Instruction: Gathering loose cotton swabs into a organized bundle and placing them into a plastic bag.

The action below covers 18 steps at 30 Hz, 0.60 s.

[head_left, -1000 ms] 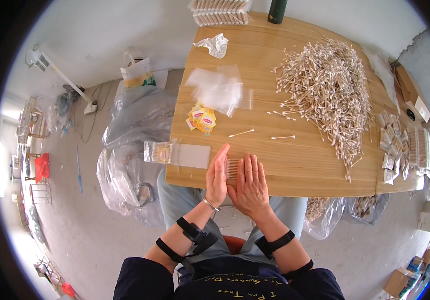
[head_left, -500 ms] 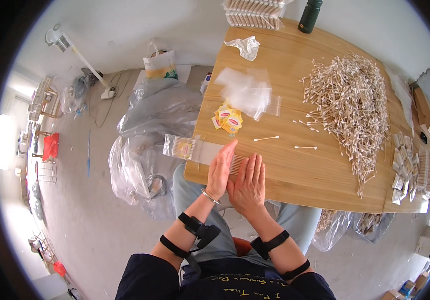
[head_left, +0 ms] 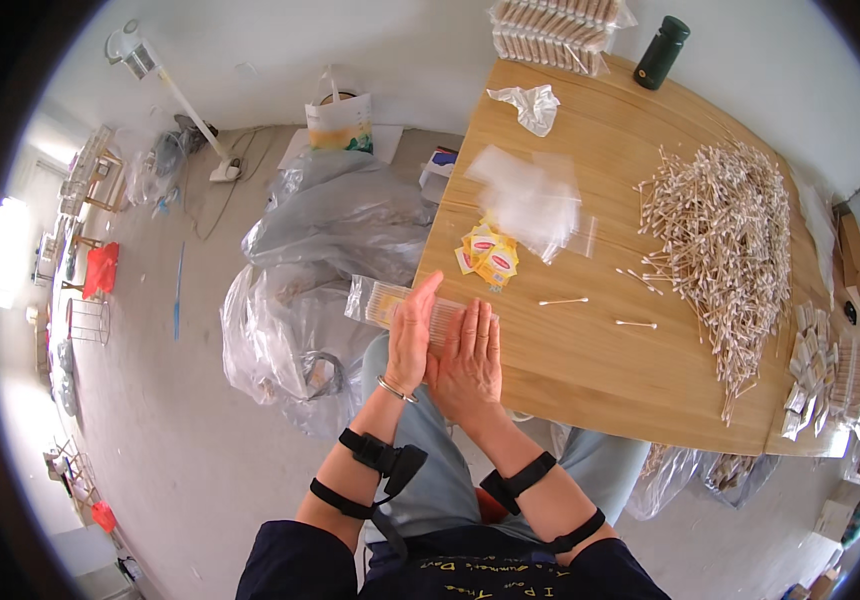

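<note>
At the near left corner of the light wooden table (head_left: 590, 370), a clear plastic packet of cotton swabs (head_left: 390, 300) lies half over the table's edge, pressed from both sides by the person's hands. The left hand (head_left: 412, 335) stands on edge against the packet's near side, fingers straight and together, not curled around anything. The right hand (head_left: 470, 360) lies flat, palm down on the packet, fingers spread and unclenched. Neither hand grasps; both only press.

Further in from that corner sit small yellow and red sachets (head_left: 485, 255) and a loose heap of empty clear bags (head_left: 530, 200). Two single swabs (head_left: 595, 310) lie apart toward the table's middle, and a big pile of wooden-stemmed cotton swabs (head_left: 725, 235) covers its far right side.

Squaring the packet probably goes best with even pressure from both palms, keeping the swabs parallel and supporting the overhanging end.
</note>
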Tool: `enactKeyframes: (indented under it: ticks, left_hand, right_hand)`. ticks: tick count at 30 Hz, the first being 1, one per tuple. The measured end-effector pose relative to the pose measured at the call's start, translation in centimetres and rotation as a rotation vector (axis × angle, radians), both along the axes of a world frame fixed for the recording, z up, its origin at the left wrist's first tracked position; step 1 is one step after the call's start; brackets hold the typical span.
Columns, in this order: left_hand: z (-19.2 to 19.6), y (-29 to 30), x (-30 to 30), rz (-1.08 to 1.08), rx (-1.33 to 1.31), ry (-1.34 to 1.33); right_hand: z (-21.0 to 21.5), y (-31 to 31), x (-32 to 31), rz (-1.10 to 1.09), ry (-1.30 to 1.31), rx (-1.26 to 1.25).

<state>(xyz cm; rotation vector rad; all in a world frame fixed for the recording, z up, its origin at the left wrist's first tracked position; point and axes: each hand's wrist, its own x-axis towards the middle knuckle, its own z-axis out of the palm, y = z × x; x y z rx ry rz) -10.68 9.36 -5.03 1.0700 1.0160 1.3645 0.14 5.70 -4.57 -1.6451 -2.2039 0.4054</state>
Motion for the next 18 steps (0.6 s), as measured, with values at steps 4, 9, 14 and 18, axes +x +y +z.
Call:
enactKeyframes:
  ticks: [4,9,14,18]
  left_hand:
    - [1.0,0.1,-0.3,-0.033,-0.003,0.201]
    - [2.6,0.7,-4.1,0.017,0.134,0.61]
    - [-0.2,2.0,-8.7,0.069,0.085,0.995]
    - [-3.2,2.4,-9.3,-0.069,-0.066,0.694]
  right_hand:
    - [-0.2,0.4,-0.4,0.01,-0.07,0.049]
    - [0.7,0.5,-0.4,0.012,-0.031,-0.033]
    - [0.5,0.6,-1.4,0.05,-0.046,-0.057]
    - [1.1,0.6,-2.0,0.031,-0.082,-0.102]
